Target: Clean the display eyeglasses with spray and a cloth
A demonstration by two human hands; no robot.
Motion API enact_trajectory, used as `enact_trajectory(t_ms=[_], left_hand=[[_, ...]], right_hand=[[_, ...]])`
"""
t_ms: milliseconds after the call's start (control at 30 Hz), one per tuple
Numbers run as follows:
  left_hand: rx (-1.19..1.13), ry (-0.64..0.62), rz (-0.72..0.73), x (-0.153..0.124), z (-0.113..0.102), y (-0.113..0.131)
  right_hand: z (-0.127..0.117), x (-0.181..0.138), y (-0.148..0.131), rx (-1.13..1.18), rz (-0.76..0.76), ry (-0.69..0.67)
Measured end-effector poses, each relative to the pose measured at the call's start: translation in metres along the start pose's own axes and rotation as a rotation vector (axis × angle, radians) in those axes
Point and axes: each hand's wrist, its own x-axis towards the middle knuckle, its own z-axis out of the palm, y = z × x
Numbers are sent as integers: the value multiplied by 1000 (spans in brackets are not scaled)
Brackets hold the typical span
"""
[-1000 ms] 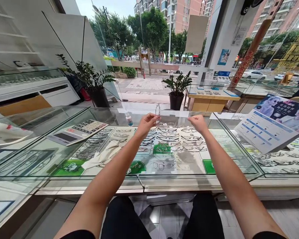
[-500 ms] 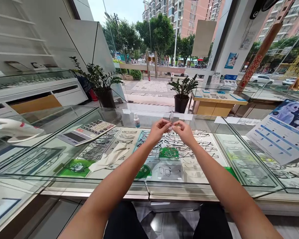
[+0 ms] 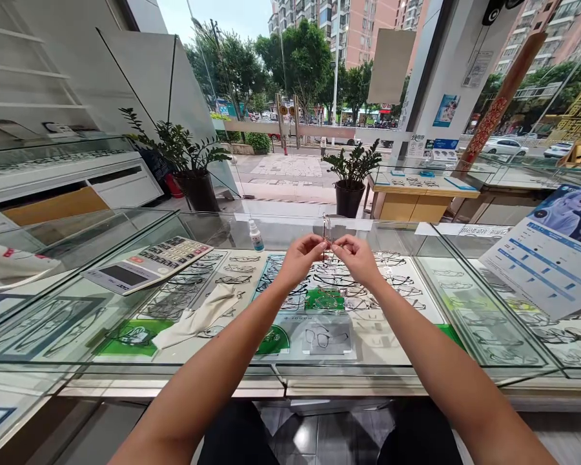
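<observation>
The left hand (image 3: 297, 260) and right hand (image 3: 358, 260) pinch the eyeglasses (image 3: 326, 226) between them, above the glass counter (image 3: 348, 372).

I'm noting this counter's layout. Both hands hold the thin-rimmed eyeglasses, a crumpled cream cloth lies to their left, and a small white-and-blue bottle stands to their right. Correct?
Not quite: in the head view, the small white-and-blue bottle stands to the left of the left hand and right hand. The crumpled cream cloth and the thin-rimmed eyeglasses are as you say.
</observation>
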Motion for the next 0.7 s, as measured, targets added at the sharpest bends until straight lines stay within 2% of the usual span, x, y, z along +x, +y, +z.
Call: enact_trajectory(t_ms=[67, 233, 333, 467, 700], left_hand=[[-3, 16, -9, 1, -1, -1], [4, 22, -17, 2, -1, -1], [31, 1, -5, 1, 1, -1], [81, -37, 3, -2, 4, -2], [102, -78, 29, -7, 8, -3]], right_hand=[[-2, -1, 0, -38, -17, 66], [-9, -3, -1, -212, -93, 371], [-12, -2, -1, -264, -121, 469], [-9, -1, 4, -299, -235, 520], [-3, 0, 21, -436, -371, 468]])
